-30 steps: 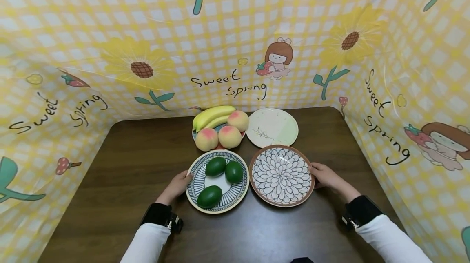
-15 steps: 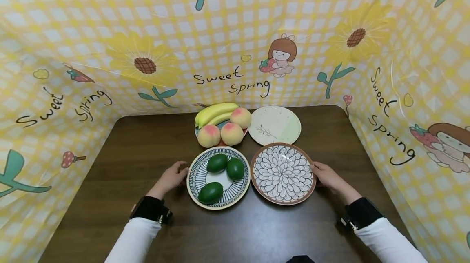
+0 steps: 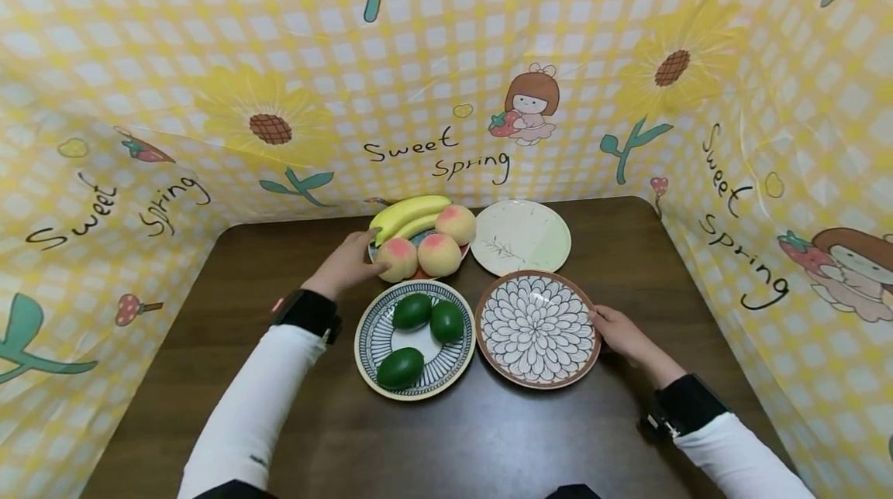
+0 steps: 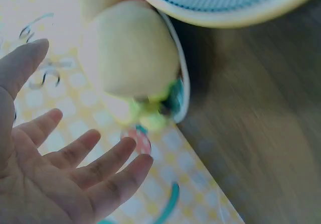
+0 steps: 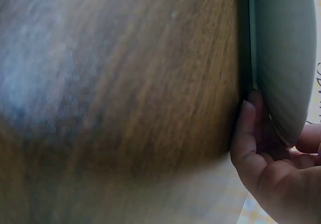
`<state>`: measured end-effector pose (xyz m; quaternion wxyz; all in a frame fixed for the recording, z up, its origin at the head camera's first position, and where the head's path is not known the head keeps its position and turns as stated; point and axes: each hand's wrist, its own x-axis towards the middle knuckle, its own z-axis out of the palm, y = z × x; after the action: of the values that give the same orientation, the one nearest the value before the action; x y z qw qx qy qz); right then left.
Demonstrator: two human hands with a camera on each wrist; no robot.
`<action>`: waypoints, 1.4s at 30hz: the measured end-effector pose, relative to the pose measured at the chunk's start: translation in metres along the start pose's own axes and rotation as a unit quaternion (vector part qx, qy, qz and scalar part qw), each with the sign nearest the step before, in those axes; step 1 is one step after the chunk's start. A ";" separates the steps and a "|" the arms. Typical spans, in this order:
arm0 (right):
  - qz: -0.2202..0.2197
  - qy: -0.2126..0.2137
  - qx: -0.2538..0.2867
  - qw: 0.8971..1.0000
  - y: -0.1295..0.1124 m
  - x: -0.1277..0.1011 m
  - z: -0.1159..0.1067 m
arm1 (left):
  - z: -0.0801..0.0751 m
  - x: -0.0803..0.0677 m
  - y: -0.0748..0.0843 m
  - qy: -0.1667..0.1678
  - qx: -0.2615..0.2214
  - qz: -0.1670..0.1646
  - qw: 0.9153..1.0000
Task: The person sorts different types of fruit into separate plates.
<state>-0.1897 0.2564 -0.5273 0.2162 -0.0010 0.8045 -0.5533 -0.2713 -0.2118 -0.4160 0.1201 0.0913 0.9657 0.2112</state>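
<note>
Left hand [image 3: 349, 260] beyond and left of striped plate [image 3: 438, 377], fingers spread, holding nothing; right by bananas [image 3: 413, 211] and peaches [image 3: 439, 255], contact can't tell. Those fruits sit on small plate [image 3: 423, 278], just beyond striped plate. Right hand [image 3: 621, 330] pinches rim of petal-patterned plate [image 3: 537, 328], just right of striped plate. Three avocados [image 3: 446, 321] on striped plate; pale plate [image 3: 526, 235] beyond it to the right. All on desk [image 3: 488, 437].

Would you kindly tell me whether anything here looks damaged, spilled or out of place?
Nothing stands out: the green fruits lie within the striped plate, the bananas and peaches share the plate behind it, the right hand holds the brown-rimmed plate, and no spill or damage shows.
</note>
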 end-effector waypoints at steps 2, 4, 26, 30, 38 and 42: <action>0.000 0.005 -0.007 1.000 -0.001 0.000 -0.001 | 0.004 0.015 0.009 -0.011 0.025 0.010 1.000; 0.002 0.008 -0.010 1.000 -0.001 0.000 -0.001 | 0.008 0.027 0.016 -0.018 0.050 0.015 0.998; 0.004 0.019 0.009 1.000 0.000 -0.002 0.003 | 0.043 0.066 0.007 -0.037 0.092 -0.023 0.995; 0.006 0.019 0.007 1.000 0.000 -0.002 0.003 | 0.040 0.062 0.011 -0.032 0.097 -0.022 0.994; 0.004 0.025 0.001 1.000 0.003 0.000 0.002 | 0.031 0.054 0.015 -0.019 0.101 -0.021 0.994; 0.008 0.016 -0.003 1.000 0.002 -0.002 0.001 | 0.023 0.046 0.018 -0.009 0.088 -0.025 0.996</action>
<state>-0.1876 0.2566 -0.5284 0.2077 0.0139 0.8094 -0.5492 -0.3065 -0.1761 -0.4376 0.1250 0.0795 0.9815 0.1217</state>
